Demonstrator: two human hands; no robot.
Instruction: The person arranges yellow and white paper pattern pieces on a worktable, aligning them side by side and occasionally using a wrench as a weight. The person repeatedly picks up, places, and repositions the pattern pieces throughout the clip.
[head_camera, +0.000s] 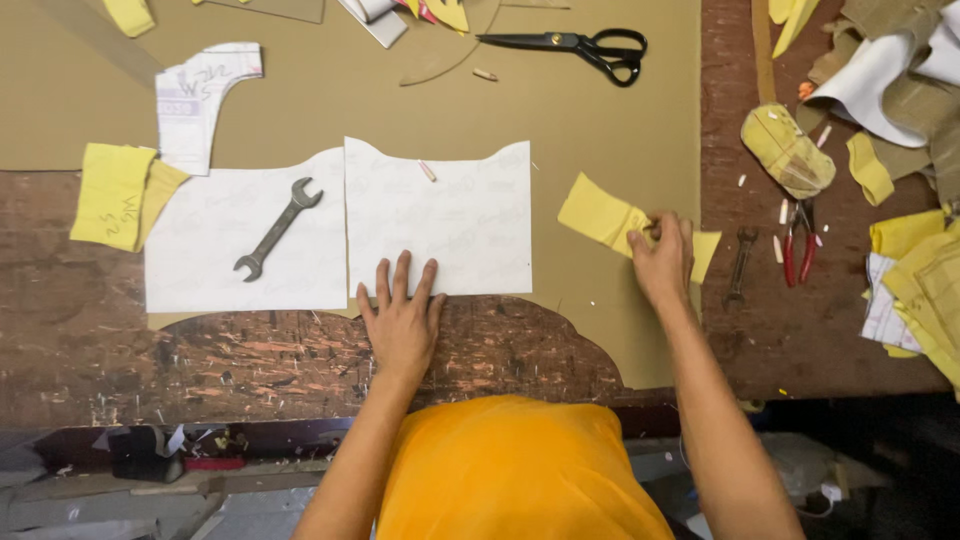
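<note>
My left hand (402, 318) lies flat, open, pressing the white paper pattern (438, 218) on the bench (90, 330). My right hand (662, 255) pinches a yellow piece (600, 213). I judge placing comes next, needing careful alignment.

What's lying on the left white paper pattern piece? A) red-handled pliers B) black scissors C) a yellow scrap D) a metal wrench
D: a metal wrench lies diagonally on the left white pattern piece; the black scissors sit at the top of the tan sheet, and the red-handled pliers lie off to the right on the wooden bench.
</note>
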